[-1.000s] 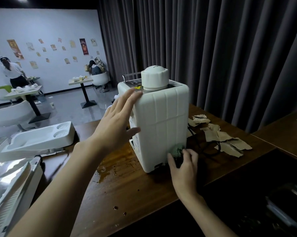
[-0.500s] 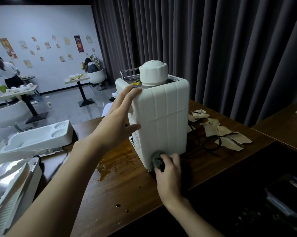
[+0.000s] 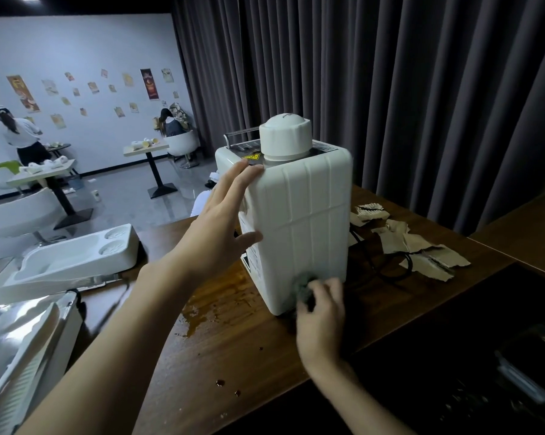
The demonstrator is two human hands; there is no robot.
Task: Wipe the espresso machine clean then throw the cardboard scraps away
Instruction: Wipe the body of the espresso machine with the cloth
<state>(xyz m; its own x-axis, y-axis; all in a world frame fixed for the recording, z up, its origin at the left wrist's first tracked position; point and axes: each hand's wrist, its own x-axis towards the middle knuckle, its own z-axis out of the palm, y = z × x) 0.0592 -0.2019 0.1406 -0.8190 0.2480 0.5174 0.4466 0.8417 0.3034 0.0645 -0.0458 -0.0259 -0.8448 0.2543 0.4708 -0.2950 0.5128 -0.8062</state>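
The white espresso machine [image 3: 302, 221] stands on the wooden counter [image 3: 233, 346], its ribbed water tank facing me. My left hand [image 3: 221, 227] lies flat against the machine's left edge, fingers spread, steadying it. My right hand [image 3: 323, 312] presses a dark green cloth [image 3: 301, 285] against the tank's bottom edge. Torn brown cardboard scraps [image 3: 421, 249] lie on the counter to the right of the machine, beside its black power cord [image 3: 390, 268].
A brown liquid spill [image 3: 208, 306] and drops wet the counter left of the machine. A white moulded tray [image 3: 70, 262] and a silver appliance [image 3: 23, 346] sit at left. Dark curtains hang behind. Two people and café tables are far back left.
My right hand with the cloth slid left along the tank's bottom edge, then back a little to the right. My left hand kept its hold on the machine.
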